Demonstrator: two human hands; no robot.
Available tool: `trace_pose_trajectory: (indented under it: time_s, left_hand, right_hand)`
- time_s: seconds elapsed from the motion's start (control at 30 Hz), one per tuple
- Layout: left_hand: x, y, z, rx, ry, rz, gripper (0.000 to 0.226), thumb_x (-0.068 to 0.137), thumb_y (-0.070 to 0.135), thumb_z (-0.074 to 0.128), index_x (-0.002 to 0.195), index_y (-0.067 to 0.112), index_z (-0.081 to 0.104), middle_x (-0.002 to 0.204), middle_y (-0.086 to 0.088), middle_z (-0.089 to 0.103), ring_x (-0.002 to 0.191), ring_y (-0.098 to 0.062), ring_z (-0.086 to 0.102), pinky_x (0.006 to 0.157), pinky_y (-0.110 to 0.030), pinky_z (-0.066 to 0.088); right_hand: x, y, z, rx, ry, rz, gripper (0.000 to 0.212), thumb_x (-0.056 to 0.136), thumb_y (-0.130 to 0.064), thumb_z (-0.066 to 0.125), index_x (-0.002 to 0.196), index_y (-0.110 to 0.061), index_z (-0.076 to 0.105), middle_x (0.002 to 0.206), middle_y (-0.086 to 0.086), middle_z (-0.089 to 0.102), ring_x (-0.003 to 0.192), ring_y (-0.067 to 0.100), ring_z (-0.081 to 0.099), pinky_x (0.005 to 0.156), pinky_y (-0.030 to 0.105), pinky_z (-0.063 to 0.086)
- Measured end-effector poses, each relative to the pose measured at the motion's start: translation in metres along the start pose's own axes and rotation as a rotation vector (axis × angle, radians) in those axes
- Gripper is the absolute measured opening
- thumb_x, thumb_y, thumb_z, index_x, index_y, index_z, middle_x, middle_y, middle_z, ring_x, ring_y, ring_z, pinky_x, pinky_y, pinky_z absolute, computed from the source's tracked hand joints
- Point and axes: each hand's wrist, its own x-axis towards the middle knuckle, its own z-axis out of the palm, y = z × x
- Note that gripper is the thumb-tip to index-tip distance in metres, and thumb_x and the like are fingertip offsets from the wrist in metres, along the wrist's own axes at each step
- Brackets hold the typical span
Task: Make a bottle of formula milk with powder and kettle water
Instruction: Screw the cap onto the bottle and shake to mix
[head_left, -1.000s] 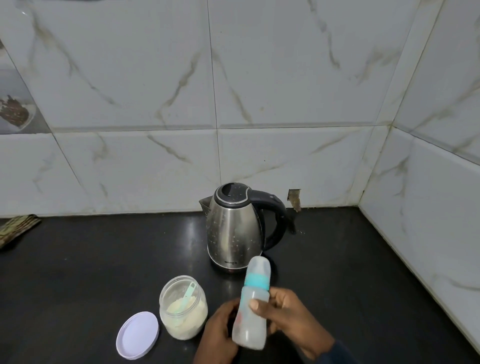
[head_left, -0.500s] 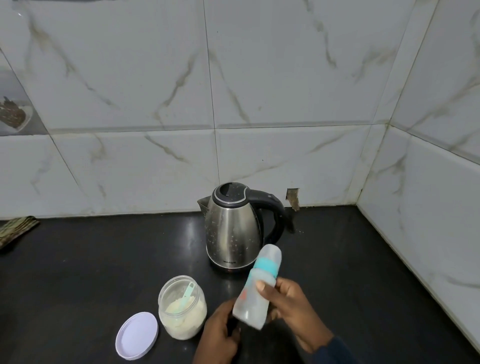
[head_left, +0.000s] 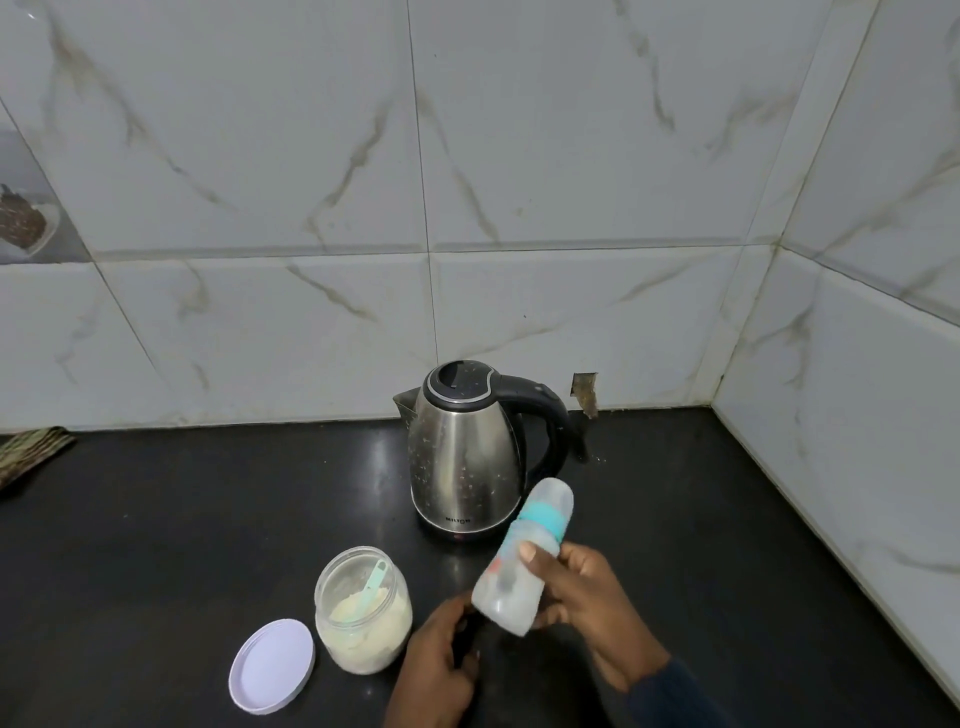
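Observation:
My right hand (head_left: 587, 603) grips a frosted baby bottle (head_left: 524, 556) with a teal collar and a clear cap, tilted with its top to the upper right, above the counter. My left hand (head_left: 439, 660) hovers just below and left of the bottle's base, fingers curled, holding nothing that I can see. A steel kettle (head_left: 462, 452) with a black lid and handle stands behind the bottle. An open clear jar of pale powder (head_left: 361, 613) with a teal scoop (head_left: 375, 577) in it stands to the left. Its white lid (head_left: 272, 665) lies flat beside it.
The black counter (head_left: 182, 519) ends at marble-tiled walls behind and on the right (head_left: 841, 467). A striped cloth (head_left: 28, 452) lies at the far left edge. A small notch (head_left: 584, 392) is cut in the wall tile behind the kettle.
The bottle has tipped from upright to leaning right and moved slightly up and right in my right hand. My left hand has come off the bottle's side.

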Motion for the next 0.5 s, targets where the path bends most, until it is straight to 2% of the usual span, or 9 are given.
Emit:
trace_pose_trajectory:
  time_s: [0.13, 0.23, 0.27, 0.33, 0.4, 0.5]
  left_hand:
    - [-0.0003, 0.0001, -0.0005, -0.033, -0.015, -0.012, 0.05, 0.076, -0.004, 0.069, 0.113, 0.03, 0.062, 0.108, 0.028, 0.069, 0.101, 0.005, 0.066, 0.083, -0.007, 0.049]
    - [0.0007, 0.0002, -0.001, 0.017, 0.0, -0.011, 0.059, 0.069, -0.003, 0.057, 0.111, 0.038, 0.058, 0.111, 0.032, 0.065, 0.106, 0.011, 0.061, 0.09, -0.003, 0.043]
    - [-0.0001, 0.0, -0.0006, 0.023, -0.002, -0.007, 0.058, 0.07, -0.002, 0.058, 0.112, 0.038, 0.059, 0.11, 0.026, 0.068, 0.106, 0.009, 0.062, 0.091, -0.005, 0.044]
    - [-0.0015, -0.0017, -0.0007, -0.007, -0.021, -0.016, 0.048, 0.078, 0.002, 0.066, 0.114, 0.033, 0.062, 0.109, 0.016, 0.072, 0.105, 0.001, 0.065, 0.091, -0.013, 0.049]
    - [-0.0007, -0.0018, -0.0018, -0.018, -0.022, -0.018, 0.051, 0.076, 0.0, 0.069, 0.114, 0.034, 0.063, 0.11, 0.02, 0.07, 0.104, 0.002, 0.066, 0.09, -0.014, 0.051]
    - [0.0008, 0.0006, -0.0008, 0.017, 0.002, -0.012, 0.06, 0.072, -0.007, 0.06, 0.109, 0.039, 0.064, 0.113, 0.031, 0.065, 0.105, 0.009, 0.063, 0.089, -0.006, 0.046]
  right_hand:
    - [-0.0053, 0.0024, 0.0058, -0.051, -0.131, 0.02, 0.04, 0.075, -0.036, 0.077, 0.099, -0.005, 0.071, 0.088, 0.01, 0.077, 0.071, 0.014, 0.072, 0.055, 0.021, 0.053]
    - [-0.0006, 0.0086, 0.0004, 0.014, 0.004, -0.013, 0.05, 0.073, -0.04, 0.08, 0.102, 0.0, 0.069, 0.088, 0.014, 0.077, 0.07, 0.018, 0.073, 0.053, 0.025, 0.054]
    - [-0.0008, 0.008, 0.0013, 0.035, 0.011, -0.003, 0.05, 0.073, -0.038, 0.08, 0.102, 0.0, 0.069, 0.087, 0.013, 0.077, 0.07, 0.018, 0.073, 0.053, 0.025, 0.054]
    - [-0.0043, 0.0047, 0.0037, -0.004, -0.1, 0.019, 0.043, 0.073, -0.033, 0.078, 0.101, -0.002, 0.07, 0.085, 0.01, 0.077, 0.07, 0.015, 0.072, 0.054, 0.022, 0.053]
    - [-0.0054, 0.0027, 0.0038, -0.043, -0.149, -0.011, 0.039, 0.072, -0.033, 0.078, 0.098, -0.005, 0.071, 0.086, 0.009, 0.077, 0.071, 0.014, 0.071, 0.055, 0.021, 0.052]
    - [-0.0021, 0.0035, -0.0008, -0.006, -0.05, -0.01, 0.047, 0.072, -0.038, 0.076, 0.102, -0.002, 0.069, 0.087, 0.01, 0.077, 0.072, 0.016, 0.073, 0.054, 0.023, 0.053]
